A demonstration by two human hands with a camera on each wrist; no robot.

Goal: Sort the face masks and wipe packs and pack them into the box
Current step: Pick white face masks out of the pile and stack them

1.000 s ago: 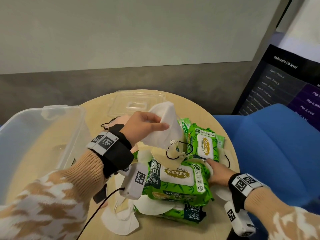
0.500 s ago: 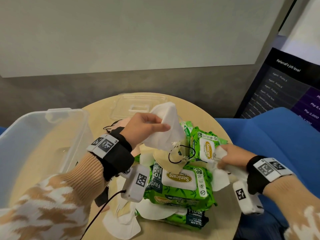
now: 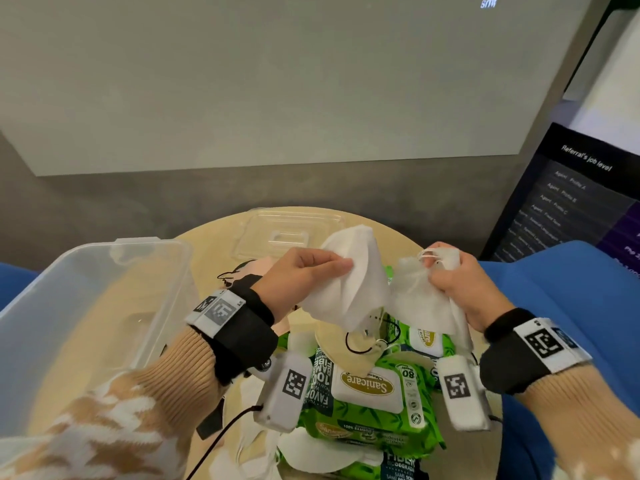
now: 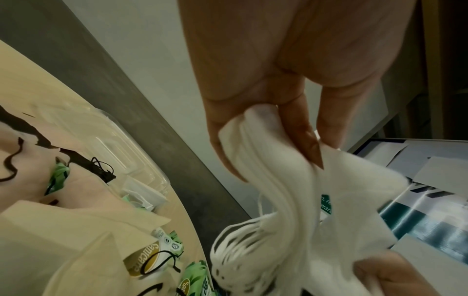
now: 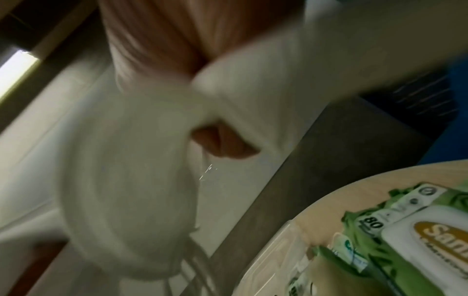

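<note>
Above the round table [image 3: 207, 251], white face masks [image 3: 349, 289] pinched in the left hand [image 3: 294, 278], more white masks [image 3: 422, 299] clutched in the right hand [image 3: 460, 285], green wipe packs [image 3: 367, 393] heaped below, clear box [image 3: 86, 306] apparently unfilled, sorting barely begun.

White face mask [image 3: 349, 285] held aloft over pile, folded, crumpled; second white mask [image 3: 422, 299] just beside it at 3 o'clock, ear loops bunched on top. Green wipe packs [image 3: 367, 403] stacked on table at 6 o'clock, more masks tucked among them. Clear plastic box [image 3: 86, 306] at 9 o'clock, open; its lid [image 3: 287, 230] flat at 12 o'clock.
</note>
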